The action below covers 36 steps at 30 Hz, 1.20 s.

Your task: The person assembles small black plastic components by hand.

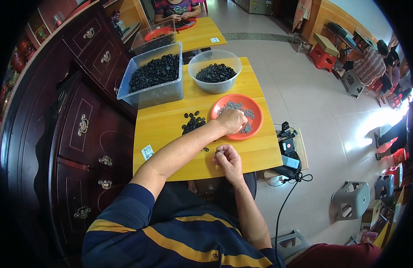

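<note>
My left hand point(232, 121) reaches across to an orange-red plate point(220, 99) holding small grey pieces point(247, 114). Its fingers are bent together down at those pieces, and whether one is caught between them is hidden. Near the table's front edge, my right hand point(228, 161) is closed with thumb and forefinger pinched; what it holds is too small to name. A loose pile of shiny black oval pieces point(193, 124) lies on the yellow table point(179, 163), partly behind my left forearm. A single black piece point(206, 149) rests close to my right hand.
Behind the pile stand a clear rectangular bin point(157, 94) and a round clear tub point(215, 84), both holding black pieces. A dark wooden cabinet point(81, 120) borders the left. Across the table, a person point(177, 11) works over another plate. Cabled devices point(287, 149) stand at the right edge.
</note>
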Each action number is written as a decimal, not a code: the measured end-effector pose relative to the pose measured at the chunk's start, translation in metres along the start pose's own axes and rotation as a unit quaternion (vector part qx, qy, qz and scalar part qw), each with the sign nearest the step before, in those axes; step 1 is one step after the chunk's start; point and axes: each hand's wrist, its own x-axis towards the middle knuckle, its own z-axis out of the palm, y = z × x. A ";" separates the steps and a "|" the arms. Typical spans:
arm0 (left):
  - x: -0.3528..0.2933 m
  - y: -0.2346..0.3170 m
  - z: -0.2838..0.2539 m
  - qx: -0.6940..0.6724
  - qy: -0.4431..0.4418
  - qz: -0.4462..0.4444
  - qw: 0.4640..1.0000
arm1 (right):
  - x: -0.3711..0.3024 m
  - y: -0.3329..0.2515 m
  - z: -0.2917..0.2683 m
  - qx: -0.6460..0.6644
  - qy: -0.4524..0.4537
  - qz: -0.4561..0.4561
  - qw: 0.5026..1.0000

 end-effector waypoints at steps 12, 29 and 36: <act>0.004 0.010 -0.003 0.095 -0.024 0.028 0.995 | 0.000 0.005 0.000 0.014 -0.001 -0.007 1.000; -0.140 0.025 -0.043 -0.278 0.177 -0.072 0.941 | 0.003 0.004 -0.002 0.006 0.004 0.011 1.000; -0.166 0.039 -0.034 -0.241 0.208 -0.066 0.946 | 0.002 -0.002 -0.002 -0.026 -0.031 0.025 0.999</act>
